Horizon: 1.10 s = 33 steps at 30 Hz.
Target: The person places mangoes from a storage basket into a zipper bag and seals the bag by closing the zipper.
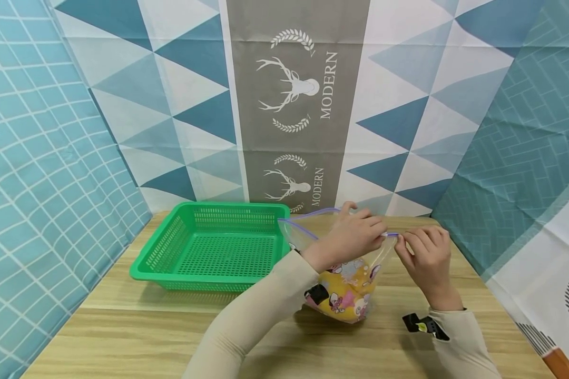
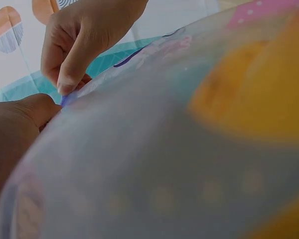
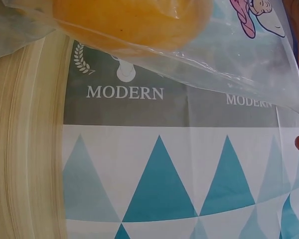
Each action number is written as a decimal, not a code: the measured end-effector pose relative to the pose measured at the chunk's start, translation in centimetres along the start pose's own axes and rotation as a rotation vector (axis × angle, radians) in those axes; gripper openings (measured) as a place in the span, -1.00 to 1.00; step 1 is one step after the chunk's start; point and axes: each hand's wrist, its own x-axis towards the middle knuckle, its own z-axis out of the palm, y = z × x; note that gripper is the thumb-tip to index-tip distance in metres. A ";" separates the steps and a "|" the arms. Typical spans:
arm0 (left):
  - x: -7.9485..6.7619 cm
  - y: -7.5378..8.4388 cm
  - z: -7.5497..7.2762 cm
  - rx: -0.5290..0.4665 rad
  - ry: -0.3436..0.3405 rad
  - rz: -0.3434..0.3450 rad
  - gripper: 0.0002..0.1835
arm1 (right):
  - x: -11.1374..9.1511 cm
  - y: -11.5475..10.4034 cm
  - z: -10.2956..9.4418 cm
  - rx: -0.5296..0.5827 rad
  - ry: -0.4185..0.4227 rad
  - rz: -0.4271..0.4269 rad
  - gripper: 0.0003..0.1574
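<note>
A clear plastic zip bag (image 1: 343,297) with a purple-blue closure strip stands on the table, printed with cartoon figures. Something yellow (image 3: 134,22) fills it. My left hand (image 1: 351,234) reaches across the bag and pinches its top edge toward the right end, where a small whitish piece (image 1: 386,234) shows at the fingertips. At the right top corner, my right hand (image 1: 427,255) pinches the strip between thumb and fingers; the left wrist view shows this right hand (image 2: 92,42) close beside the left. The bag's mouth gapes on the left side.
Left of the bag stands a green plastic basket (image 1: 208,283) with slotted walls, the bag's left corner overlapping its right rim. Both are on a wood-grain table (image 1: 137,342). Patterned cloth (image 1: 294,105) hangs behind and at both sides.
</note>
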 end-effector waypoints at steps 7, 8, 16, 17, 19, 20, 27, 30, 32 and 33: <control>-0.4 -0.3 -0.1 0.016 -0.004 -0.004 -0.81 | 0.1 -0.1 0.0 0.002 -0.002 0.006 -0.52; -0.5 -0.4 -0.1 0.016 -0.002 -0.004 -0.81 | 0.1 -0.1 0.0 0.003 -0.002 0.007 -0.52; -0.8 -0.7 -0.2 0.016 0.010 0.008 -0.82 | 0.0 -0.1 0.0 0.005 0.001 0.016 -0.53; -0.9 -0.7 -0.3 0.021 0.010 0.010 -0.82 | 0.0 -0.1 0.0 0.005 0.001 0.016 -0.52; -1.0 -0.7 -0.3 0.029 0.009 0.016 -0.82 | 0.0 -0.1 0.0 0.005 0.002 0.013 -0.53; -1.0 -0.8 -0.3 0.033 0.009 0.018 -0.82 | 0.0 -0.1 -0.1 0.005 0.001 0.011 -0.53; -1.3 -1.2 -0.8 0.047 -0.007 0.017 -0.81 | 0.1 -0.2 0.0 0.013 0.007 0.003 -0.50; -1.4 -1.4 -0.9 0.038 0.002 0.016 -0.81 | 0.1 -0.1 0.0 0.015 0.008 0.004 -0.51; -1.5 -1.5 -1.0 0.031 0.008 0.015 -0.82 | 0.1 -0.1 0.0 0.016 0.007 0.008 -0.51; -1.5 -1.5 -1.0 0.027 0.010 0.014 -0.82 | 0.1 -0.2 0.0 0.016 0.006 0.010 -0.51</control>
